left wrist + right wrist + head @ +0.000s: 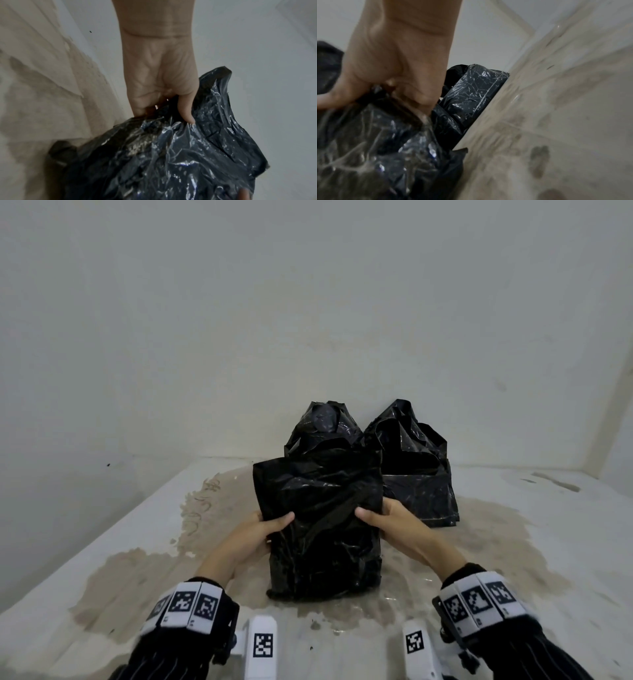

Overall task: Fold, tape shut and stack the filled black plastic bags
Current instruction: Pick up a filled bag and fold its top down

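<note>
Gripping the near black bag from both sides, the left hand and the right hand are showing in the head view with their thumbs lying across its front and their fingers going round behind it. That bag is standing upright on the stained pale surface, its loose top rising above the hands. Two more black bags are standing behind it, near the wall: the middle bag directly behind, and the right-hand bag further over, just beside the middle one.

From the left wrist, the left hand is closing on the near black bag, its thumb pressing into crinkled plastic and its fingers curling out of sight behind the film.

From the right wrist, where the picture is blurring, the right hand is pinching a fold of the near black bag between thumb and curled fingers. Beyond it the right-hand bag is resting on the stained pale surface, its side looking flat and boxy.
</note>
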